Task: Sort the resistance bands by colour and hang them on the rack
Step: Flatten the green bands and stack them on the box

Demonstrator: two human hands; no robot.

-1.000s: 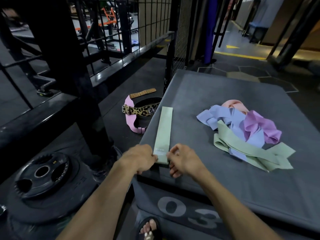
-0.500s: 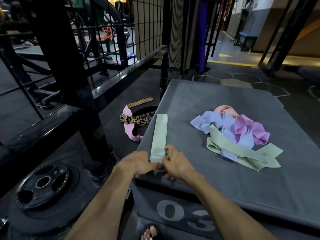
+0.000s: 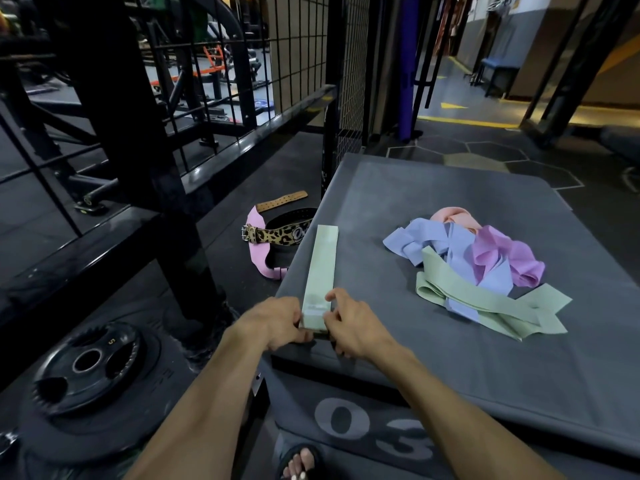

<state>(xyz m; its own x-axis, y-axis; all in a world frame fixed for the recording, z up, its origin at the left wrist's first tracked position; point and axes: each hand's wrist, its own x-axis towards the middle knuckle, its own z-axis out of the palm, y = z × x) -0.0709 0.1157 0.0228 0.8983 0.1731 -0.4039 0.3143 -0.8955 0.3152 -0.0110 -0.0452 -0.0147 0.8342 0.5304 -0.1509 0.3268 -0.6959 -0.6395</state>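
Note:
A flat pale green band (image 3: 322, 268) lies stretched lengthwise along the left edge of the grey padded box (image 3: 398, 202). My left hand (image 3: 273, 323) pinches its near end from the left, and my right hand (image 3: 353, 323) pinches the same end from the right. A loose heap sits further right on the box: light blue bands (image 3: 433, 244), purple bands (image 3: 509, 258), a peach band (image 3: 457, 216) and more green bands (image 3: 485, 306), tangled together.
Lifting belts, one pink with leopard print (image 3: 277, 237), lie on the floor left of the box. A black weight plate (image 3: 86, 362) lies at lower left. A black steel frame and wire mesh (image 3: 294, 64) rise behind and left. My sandalled foot (image 3: 301, 462) shows below.
The view has shifted slightly lower and closer. Both hands stay on the near end of the green band, which lies in the same spot on the box.

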